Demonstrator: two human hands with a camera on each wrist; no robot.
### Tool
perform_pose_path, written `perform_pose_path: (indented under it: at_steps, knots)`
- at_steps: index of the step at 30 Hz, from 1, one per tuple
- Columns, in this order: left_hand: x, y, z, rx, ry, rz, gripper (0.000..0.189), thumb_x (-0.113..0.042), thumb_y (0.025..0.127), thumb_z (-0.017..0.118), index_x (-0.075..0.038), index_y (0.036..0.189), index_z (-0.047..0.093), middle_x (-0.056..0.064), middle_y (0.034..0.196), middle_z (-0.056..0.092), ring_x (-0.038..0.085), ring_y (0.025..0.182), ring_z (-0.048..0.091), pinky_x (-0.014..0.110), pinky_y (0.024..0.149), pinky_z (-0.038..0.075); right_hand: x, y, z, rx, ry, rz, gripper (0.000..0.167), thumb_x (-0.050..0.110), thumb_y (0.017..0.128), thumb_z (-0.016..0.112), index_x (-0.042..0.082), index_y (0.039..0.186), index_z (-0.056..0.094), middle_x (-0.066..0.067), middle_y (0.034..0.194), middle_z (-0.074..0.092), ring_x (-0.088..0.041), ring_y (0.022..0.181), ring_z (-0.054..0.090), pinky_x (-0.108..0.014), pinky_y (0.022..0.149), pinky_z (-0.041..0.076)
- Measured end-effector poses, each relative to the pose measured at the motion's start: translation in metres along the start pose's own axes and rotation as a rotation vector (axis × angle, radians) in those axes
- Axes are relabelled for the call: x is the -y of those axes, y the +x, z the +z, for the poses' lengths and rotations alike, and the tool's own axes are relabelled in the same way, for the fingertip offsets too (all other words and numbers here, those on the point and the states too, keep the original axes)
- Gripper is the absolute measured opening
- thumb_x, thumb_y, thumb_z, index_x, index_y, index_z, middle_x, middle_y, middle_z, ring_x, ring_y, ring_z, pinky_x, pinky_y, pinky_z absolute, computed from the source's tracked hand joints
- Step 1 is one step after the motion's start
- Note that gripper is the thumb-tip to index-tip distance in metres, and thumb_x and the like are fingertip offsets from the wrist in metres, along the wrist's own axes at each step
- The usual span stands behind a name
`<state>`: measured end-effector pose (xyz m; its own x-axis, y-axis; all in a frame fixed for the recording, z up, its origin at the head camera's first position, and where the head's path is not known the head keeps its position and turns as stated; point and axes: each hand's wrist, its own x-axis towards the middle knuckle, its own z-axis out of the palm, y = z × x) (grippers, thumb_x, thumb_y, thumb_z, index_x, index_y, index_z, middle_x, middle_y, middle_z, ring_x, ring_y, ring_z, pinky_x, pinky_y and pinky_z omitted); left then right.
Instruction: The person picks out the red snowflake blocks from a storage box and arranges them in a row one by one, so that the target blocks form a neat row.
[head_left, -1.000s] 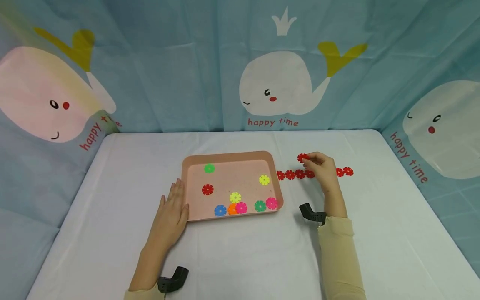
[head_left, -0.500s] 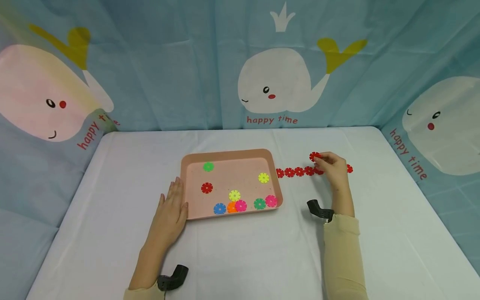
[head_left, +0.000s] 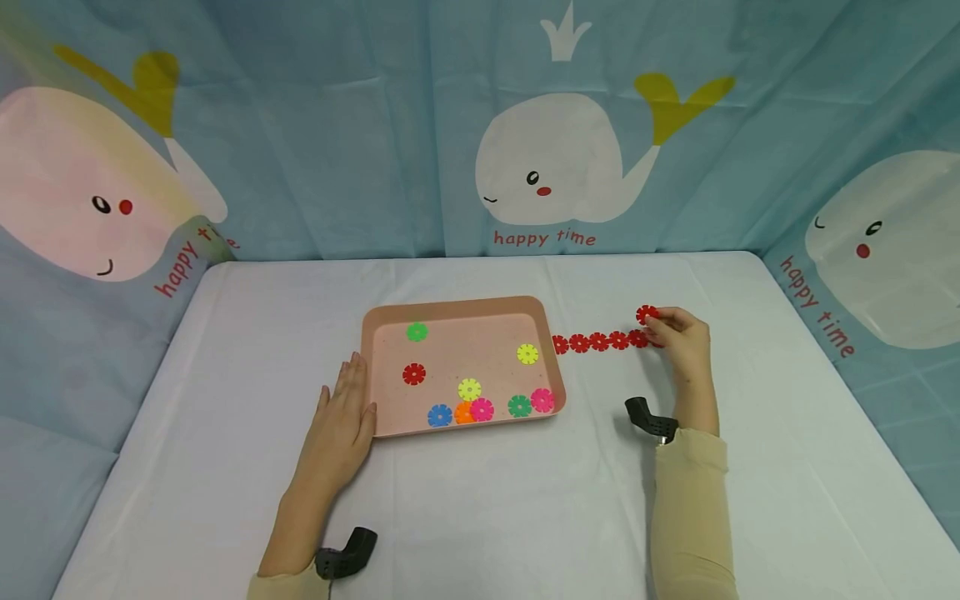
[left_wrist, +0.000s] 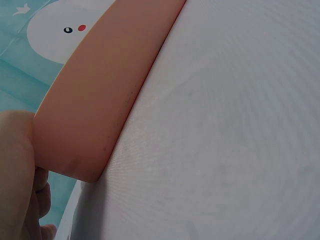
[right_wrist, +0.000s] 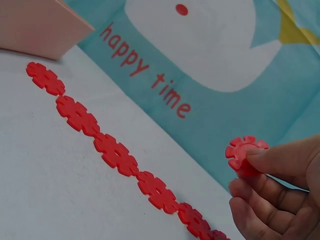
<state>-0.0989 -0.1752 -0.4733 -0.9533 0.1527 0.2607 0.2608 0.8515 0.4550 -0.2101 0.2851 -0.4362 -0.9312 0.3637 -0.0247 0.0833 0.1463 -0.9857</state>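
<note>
My right hand pinches a red notched plastic disc between thumb and fingers, above a row of red discs. That row of discs runs along the white table from the right side of a pink tray; its right end is hidden behind the hand. In the right wrist view, several row discs lie flat, edge to edge. My left hand rests along the tray's left side, fingers straight. Seen from the left wrist, the left hand touches the tray's corner.
Inside the tray lie a red disc, a light green disc, a blue disc and several others in yellow, orange, pink and green. A blue whale-print curtain hangs behind the table.
The right hand has moved right along the row, still pinching the red disc. More of the row's left part shows, and its right-end discs are now covered. The left hand stays put.
</note>
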Motion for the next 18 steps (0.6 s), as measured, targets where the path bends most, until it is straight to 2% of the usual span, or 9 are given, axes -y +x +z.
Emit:
perform_pose_path:
  at_steps: [6, 12, 18]
  knots:
    - [0.000, 0.000, 0.000, 0.002, -0.001, 0.001, 0.058, -0.014, 0.096, 0.043, 0.006, 0.147, 0.022, 0.020, 0.152, 0.023, 0.034, 0.140, 0.020, 0.063, 0.106, 0.019, -0.006, 0.003, -0.007, -0.061, 0.078, 0.041, 0.007, -0.002, 0.088, 0.061, -0.002, 0.095, 0.061, 0.004, 0.073, 0.062, -0.006, 0.061, 0.064, -0.016, 0.060, 0.052]
    - [0.001, 0.000, 0.000, 0.004, -0.002, -0.002, 0.058, -0.014, 0.096, 0.044, 0.006, 0.146, 0.023, 0.020, 0.152, 0.023, 0.033, 0.140, 0.020, 0.063, 0.106, 0.019, -0.009, 0.005, -0.017, -0.205, 0.093, 0.122, 0.005, 0.003, 0.088, 0.063, 0.006, 0.093, 0.063, 0.003, 0.077, 0.060, -0.008, 0.067, 0.061, -0.014, 0.063, 0.051]
    - [0.001, 0.000, 0.000, 0.001, 0.000, 0.000, 0.058, -0.014, 0.096, 0.044, 0.006, 0.146, 0.023, 0.020, 0.152, 0.023, 0.034, 0.140, 0.021, 0.064, 0.105, 0.019, -0.009, 0.004, -0.031, -0.329, 0.162, 0.194, 0.007, 0.004, 0.087, 0.064, 0.009, 0.092, 0.062, 0.004, 0.080, 0.060, -0.007, 0.067, 0.059, -0.012, 0.061, 0.050]
